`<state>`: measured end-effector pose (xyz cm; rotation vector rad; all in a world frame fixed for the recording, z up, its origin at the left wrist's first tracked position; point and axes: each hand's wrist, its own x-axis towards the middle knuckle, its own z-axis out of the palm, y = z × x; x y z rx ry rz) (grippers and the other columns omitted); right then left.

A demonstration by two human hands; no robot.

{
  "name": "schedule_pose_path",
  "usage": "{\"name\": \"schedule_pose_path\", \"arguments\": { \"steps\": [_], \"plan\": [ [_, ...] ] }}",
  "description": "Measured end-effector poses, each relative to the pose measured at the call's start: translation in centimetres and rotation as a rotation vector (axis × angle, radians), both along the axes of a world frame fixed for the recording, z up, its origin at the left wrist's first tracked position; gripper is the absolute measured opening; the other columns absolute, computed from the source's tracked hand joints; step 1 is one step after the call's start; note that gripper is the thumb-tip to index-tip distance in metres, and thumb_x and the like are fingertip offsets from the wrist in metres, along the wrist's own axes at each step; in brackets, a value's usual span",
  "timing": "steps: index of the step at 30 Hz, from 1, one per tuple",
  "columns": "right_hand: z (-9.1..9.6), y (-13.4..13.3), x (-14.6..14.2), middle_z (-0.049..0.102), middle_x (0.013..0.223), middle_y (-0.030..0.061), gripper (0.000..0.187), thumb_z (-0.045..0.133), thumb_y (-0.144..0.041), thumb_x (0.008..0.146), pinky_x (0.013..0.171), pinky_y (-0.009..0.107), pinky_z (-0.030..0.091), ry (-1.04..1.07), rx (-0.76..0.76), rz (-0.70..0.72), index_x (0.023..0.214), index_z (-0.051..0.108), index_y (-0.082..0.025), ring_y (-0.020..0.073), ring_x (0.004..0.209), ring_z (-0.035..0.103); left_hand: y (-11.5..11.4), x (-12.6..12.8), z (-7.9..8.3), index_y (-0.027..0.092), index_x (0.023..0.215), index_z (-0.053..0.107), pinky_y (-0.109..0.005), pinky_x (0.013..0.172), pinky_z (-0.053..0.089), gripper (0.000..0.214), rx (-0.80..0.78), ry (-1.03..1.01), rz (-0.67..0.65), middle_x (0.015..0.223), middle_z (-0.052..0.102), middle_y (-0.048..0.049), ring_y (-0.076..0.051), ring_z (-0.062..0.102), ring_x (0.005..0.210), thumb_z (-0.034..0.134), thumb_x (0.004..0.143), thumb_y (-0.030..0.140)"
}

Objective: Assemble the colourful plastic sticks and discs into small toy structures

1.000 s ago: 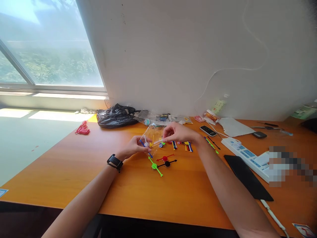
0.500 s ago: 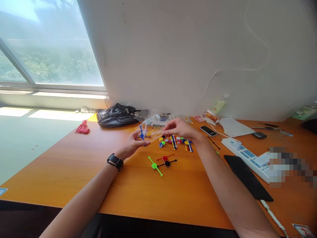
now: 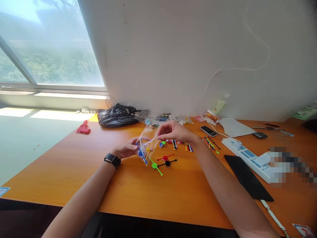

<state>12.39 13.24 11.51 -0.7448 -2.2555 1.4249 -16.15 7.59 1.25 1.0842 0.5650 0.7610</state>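
A clear plastic bag (image 3: 150, 133) with blue, white and yellow spinner pieces inside hangs slanted between my hands. My right hand (image 3: 171, 131) pinches its upper right edge. At the bag's left side is my left hand (image 3: 128, 147), thumb near the edge and fingers partly hidden behind the plastic; it appears to hold that side. Just below the bag lie a green arrow spinner (image 3: 154, 166), a red one (image 3: 165, 158) and a black one (image 3: 167, 163). Behind my right hand are small colored discs (image 3: 162, 144) and sorted arrow pieces (image 3: 188, 146).
A black plastic bag (image 3: 116, 115) and clear packaging (image 3: 153, 115) lie along the wall. Left of them is a red plastic piece (image 3: 83, 127). On the right are a black handheld device (image 3: 208, 131), a white power strip (image 3: 244, 158) and a black flat slab (image 3: 247, 177).
The clear bag has swung down and now hangs more upright, its lower end near the green spinner. My left hand has shifted slightly left and lower; the right hand moved a little left.
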Motion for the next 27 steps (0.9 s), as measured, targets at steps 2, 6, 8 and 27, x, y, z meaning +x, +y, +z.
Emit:
{"name": "schedule_pose_path", "arguments": {
  "steps": [2, 6, 8, 27],
  "plan": [
    [-0.1, 0.0, -0.3, 0.074, 0.087, 0.0036, 0.036, 0.085, -0.043, 0.077, 0.062, 0.024, 0.055, 0.047, 0.003, -0.038, 0.099, 0.069, -0.019, 0.0167, 0.075, 0.071, 0.0, 0.4, 0.1, 0.018, 0.127, 0.068, -0.031, 0.072, 0.059, 0.073, 0.001, 0.063, 0.006, 0.1, 0.077, -0.0098, -0.022, 0.074, 0.081, 0.098, 0.061, 0.028],
    [-0.1, -0.1, -0.6, 0.069, 0.093, -0.0002, 0.041, 0.075, -0.044, 0.085, 0.056, 0.025, 0.053, 0.116, 0.102, -0.361, 0.114, 0.054, -0.025, 0.014, 0.063, 0.068, 0.6, 0.9, 0.1, 0.017, 0.121, 0.071, -0.021, 0.058, 0.055, 0.064, -0.003, 0.023, 0.204, 0.093, 0.075, -0.0062, -0.013, 0.069, 0.067, 0.097, 0.063, 0.021],
    [0.1, -0.6, -0.6, 0.069, 0.088, 0.0002, 0.028, 0.069, -0.044, 0.089, 0.054, 0.024, 0.048, -0.012, 0.228, -0.404, 0.103, 0.057, -0.023, 0.0131, 0.06, 0.064, 1.2, 0.9, 0.0, 0.018, 0.119, 0.071, -0.016, 0.049, 0.05, 0.06, -0.018, -0.046, 0.398, 0.092, 0.074, -0.0049, -0.011, 0.069, 0.065, 0.097, 0.066, 0.022],
    [-2.9, -9.4, -6.2, 0.081, 0.092, 0.0164, 0.024, 0.069, -0.009, 0.074, 0.064, 0.031, 0.054, -1.033, 0.654, 0.289, 0.094, 0.081, -0.012, 0.0304, 0.086, 0.078, 2.7, 1.4, -1.6, 0.017, 0.129, 0.064, -0.015, 0.05, 0.048, 0.064, 0.043, 0.095, 0.748, 0.113, 0.077, -0.0131, -0.021, 0.08, 0.085, 0.095, 0.073, 0.027]
  ]
}}
